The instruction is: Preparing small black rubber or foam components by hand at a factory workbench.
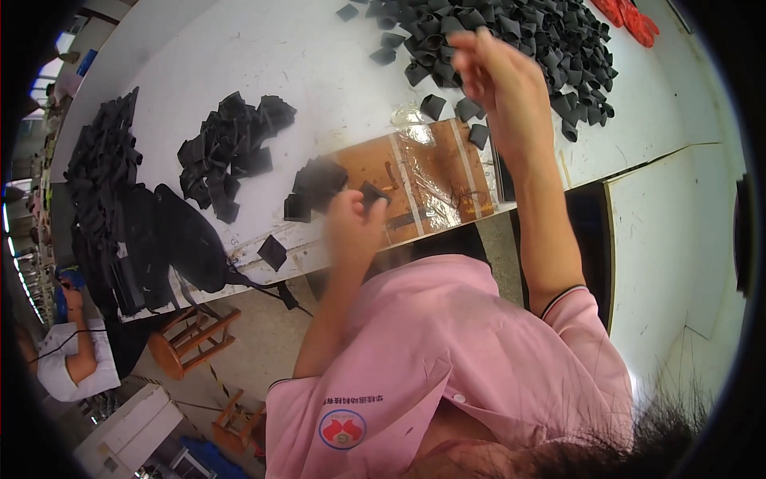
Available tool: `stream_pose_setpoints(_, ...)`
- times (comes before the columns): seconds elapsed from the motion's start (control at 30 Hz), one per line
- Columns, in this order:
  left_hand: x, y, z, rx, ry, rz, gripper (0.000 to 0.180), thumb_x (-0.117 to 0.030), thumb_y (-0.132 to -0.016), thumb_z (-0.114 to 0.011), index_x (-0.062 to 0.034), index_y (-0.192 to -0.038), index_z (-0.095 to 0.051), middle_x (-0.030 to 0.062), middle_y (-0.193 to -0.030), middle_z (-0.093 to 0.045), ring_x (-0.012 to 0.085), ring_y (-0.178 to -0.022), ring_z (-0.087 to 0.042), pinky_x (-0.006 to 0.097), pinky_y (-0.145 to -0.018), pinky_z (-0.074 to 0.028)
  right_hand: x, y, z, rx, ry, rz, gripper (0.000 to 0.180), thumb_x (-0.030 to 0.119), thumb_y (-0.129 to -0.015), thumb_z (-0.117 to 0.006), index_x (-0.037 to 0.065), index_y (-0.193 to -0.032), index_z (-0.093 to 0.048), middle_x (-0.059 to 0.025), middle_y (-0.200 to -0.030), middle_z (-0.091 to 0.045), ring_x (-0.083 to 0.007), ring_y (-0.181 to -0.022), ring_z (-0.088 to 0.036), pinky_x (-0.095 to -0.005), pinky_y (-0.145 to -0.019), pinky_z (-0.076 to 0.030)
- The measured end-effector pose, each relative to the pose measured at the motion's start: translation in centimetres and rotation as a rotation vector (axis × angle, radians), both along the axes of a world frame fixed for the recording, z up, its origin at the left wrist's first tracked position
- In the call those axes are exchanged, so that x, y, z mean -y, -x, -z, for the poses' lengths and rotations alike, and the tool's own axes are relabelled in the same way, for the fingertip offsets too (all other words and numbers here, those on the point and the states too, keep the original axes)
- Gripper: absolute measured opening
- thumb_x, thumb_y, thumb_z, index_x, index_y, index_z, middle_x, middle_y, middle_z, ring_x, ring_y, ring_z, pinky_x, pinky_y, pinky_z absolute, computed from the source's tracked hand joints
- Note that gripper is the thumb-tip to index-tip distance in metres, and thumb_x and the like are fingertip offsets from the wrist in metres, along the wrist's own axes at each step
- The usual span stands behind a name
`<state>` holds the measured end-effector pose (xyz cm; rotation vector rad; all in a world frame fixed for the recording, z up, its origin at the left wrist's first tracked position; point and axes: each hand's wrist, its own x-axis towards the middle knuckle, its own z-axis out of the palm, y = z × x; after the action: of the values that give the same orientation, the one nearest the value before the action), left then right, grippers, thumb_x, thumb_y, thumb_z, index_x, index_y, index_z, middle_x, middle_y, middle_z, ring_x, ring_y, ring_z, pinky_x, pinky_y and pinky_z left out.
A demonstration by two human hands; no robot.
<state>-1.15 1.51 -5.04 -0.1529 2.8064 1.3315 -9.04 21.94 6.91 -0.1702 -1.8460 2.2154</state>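
Observation:
My left hand [353, 227] is closed on a small black fabric piece [374, 194], pinched between thumb and fingers over a brown board [363, 164] covered with clear tape. Just beyond that hand lies a blurred clump of flat black pieces [317, 180], and one loose black square [272, 252] rests nearer the table edge. My right hand [499, 84] is raised by a large heap of folded black loops [511, 36]. Its fingers are loosely spread and somewhat blurred, and nothing shows in them.
Another pile of black pieces [227, 148] sits left of the board on the white table [319, 64]. Stacked black strips [100, 176] and a black bag [187, 239] occupy the left end. Red gloves [634, 20] lie far right. Wooden stools [191, 339] and another person [76, 359] are lower left.

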Motion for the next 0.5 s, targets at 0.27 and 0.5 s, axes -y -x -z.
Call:
stream_pose_setpoints(0.27,-1.6,-0.6,1.3,-0.157,0.368,0.327,0.024,-0.016,-0.069,-0.066,-0.0018,-0.084,-0.052,0.013,-0.083,-0.047,0.0302,-0.079,-0.053,0.038,-0.066,-0.045,3.0,-10.0,7.7,0.4,-0.009,-0.332,0.018,0.016,-0.085,-0.055,0.0,-0.082,-0.061,0.0001,-0.063,-0.055,-0.0046,-0.055,-0.048,-0.0176,-0.05,-0.04)
stream_pose_setpoints(0.5,2.1,0.6,0.2,-0.15,-0.039,0.574,0.004,-0.001,-0.075,-0.056,0.0002,-0.074,-0.052,0.0106,-0.096,-0.048,0.0229,-0.076,-0.053,0.032,-0.064,-0.043,4.8,-10.6,6.7,-0.178,-0.916,-0.333,0.032,0.004,-0.066,-0.067,0.001,-0.096,-0.057,-0.0136,-0.091,-0.053,-0.0276,-0.081,-0.052,-0.0316,-0.063,-0.047)
